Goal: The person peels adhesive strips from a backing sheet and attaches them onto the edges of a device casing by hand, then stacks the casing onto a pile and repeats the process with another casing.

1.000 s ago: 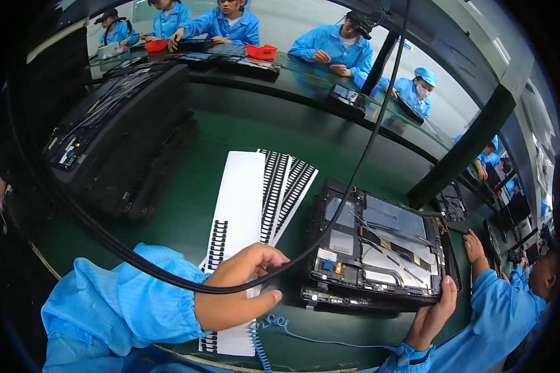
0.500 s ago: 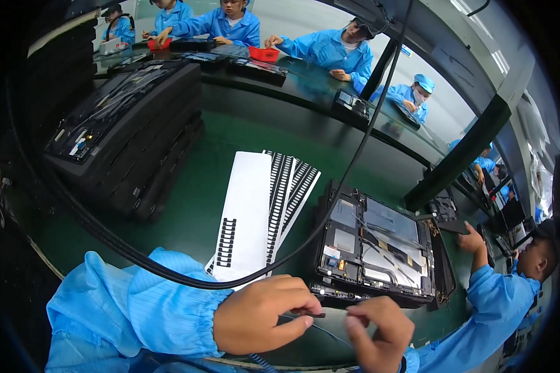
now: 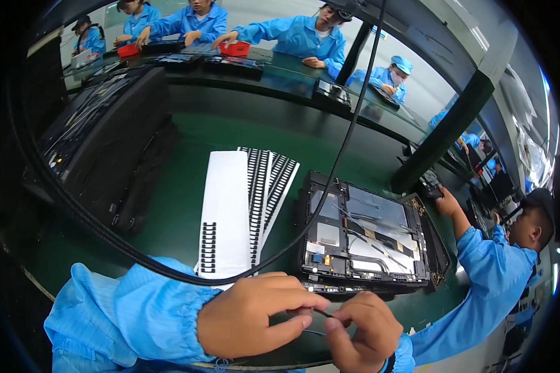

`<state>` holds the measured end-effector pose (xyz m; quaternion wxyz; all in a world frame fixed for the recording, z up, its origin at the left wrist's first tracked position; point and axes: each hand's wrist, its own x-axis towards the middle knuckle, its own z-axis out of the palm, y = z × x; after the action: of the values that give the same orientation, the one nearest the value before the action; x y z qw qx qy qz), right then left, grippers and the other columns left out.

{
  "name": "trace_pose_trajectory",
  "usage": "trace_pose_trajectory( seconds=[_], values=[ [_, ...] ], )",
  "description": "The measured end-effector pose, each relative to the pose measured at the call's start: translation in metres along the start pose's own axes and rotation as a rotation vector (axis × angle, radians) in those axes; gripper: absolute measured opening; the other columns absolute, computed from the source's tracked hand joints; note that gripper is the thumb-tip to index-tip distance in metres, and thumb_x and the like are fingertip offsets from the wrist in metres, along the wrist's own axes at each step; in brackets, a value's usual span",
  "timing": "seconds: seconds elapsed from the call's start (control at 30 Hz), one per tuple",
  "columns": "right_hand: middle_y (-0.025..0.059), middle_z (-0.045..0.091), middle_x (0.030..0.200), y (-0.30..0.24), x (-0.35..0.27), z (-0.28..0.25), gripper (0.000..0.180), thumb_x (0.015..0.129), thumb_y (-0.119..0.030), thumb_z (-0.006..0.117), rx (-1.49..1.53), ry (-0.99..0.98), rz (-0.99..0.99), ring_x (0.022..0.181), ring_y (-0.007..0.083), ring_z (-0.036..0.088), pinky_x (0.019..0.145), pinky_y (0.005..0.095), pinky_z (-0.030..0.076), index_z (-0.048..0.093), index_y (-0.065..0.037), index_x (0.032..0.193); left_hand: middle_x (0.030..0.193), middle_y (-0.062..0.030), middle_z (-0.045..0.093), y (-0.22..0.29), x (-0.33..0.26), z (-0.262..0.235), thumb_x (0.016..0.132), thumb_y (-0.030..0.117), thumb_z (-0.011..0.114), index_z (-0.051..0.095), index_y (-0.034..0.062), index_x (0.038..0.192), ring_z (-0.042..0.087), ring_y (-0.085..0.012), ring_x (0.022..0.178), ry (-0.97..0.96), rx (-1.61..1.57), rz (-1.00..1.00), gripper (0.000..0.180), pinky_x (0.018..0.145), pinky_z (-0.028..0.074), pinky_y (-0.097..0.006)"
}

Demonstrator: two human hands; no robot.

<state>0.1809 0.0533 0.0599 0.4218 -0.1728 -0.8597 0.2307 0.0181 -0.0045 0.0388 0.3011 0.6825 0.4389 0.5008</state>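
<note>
My left hand (image 3: 258,317) and my right hand (image 3: 364,329) meet close to me at the front edge of the green table (image 3: 186,205). Between their fingertips they pinch a small thin dark strip (image 3: 320,313). Just beyond the hands lies an opened tablet (image 3: 364,233) in a black tray, its inner boards and cables showing. Left of it lie white backing sheets (image 3: 227,211) with rows of small black strips, fanned over each other.
A stack of black trays (image 3: 106,137) stands at the left. A thick black cable (image 3: 348,137) hangs across the view. A co-worker's hand (image 3: 447,202) reaches a small device at the right. Several people in blue coats sit at the far bench (image 3: 261,62).
My left hand left the white sheets and came toward me. My right hand came off the tablet tray's corner and joined it; both now pinch the small strip.
</note>
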Motion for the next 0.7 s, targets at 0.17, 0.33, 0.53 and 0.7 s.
trace_pose_trajectory(
  seconds=[0.17, 0.33, 0.53, 0.7],
  values=[
    [0.0158, 0.054, 0.077, 0.005, -0.005, -0.033, 0.008, 0.065, 0.003, 0.058, 0.015, 0.229, 0.128, 0.07, 0.0233, 0.052, 0.063, 0.0298, 0.043, 0.055, 0.004, 0.073, 0.096, -0.0105, 0.053, 0.008, 0.024, -0.009, 0.077, 0.001, 0.052, 0.032, 0.0006, 0.127, 0.051, -0.0118, 0.079, -0.017, -0.443, -0.272, 0.053, 0.067, 0.042, -0.023],
    [0.0127, 0.05, 0.078, 0.03, 0.014, -0.049, 0.01, 0.059, -0.008, 0.05, 0.066, 0.13, 0.573, 0.075, 0.0172, 0.046, 0.07, 0.0248, 0.033, 0.048, 0.002, 0.059, 0.092, -0.015, 0.054, -0.013, 0.045, -0.002, 0.069, 0.002, 0.058, 0.056, -0.003, 0.098, 0.054, -0.0262, 0.078, -0.126, 0.32, 0.404, 0.03, 0.066, 0.045, -0.032],
    [0.0165, 0.05, 0.095, 0.054, 0.013, -0.041, 0.008, 0.057, -0.006, 0.05, 0.145, 0.0, 0.566, 0.088, 0.0216, 0.047, 0.081, 0.0297, 0.033, 0.049, 0.002, 0.059, 0.092, -0.0147, 0.056, -0.05, 0.048, 0.014, 0.067, 0.002, 0.055, 0.057, -0.0047, 0.093, 0.055, -0.025, 0.08, -0.105, 0.583, 0.643, 0.026, 0.063, 0.045, -0.031],
    [0.0172, 0.049, 0.102, 0.045, 0.014, -0.042, 0.007, 0.057, -0.005, 0.05, 0.081, 0.036, 0.617, 0.095, 0.0234, 0.046, 0.088, 0.0324, 0.031, 0.048, 0.002, 0.059, 0.092, -0.013, 0.056, -0.046, 0.051, 0.013, 0.068, 0.002, 0.055, 0.058, -0.0048, 0.091, 0.055, -0.0233, 0.08, -0.088, 0.606, 0.705, 0.025, 0.063, 0.045, -0.029]
  ],
)
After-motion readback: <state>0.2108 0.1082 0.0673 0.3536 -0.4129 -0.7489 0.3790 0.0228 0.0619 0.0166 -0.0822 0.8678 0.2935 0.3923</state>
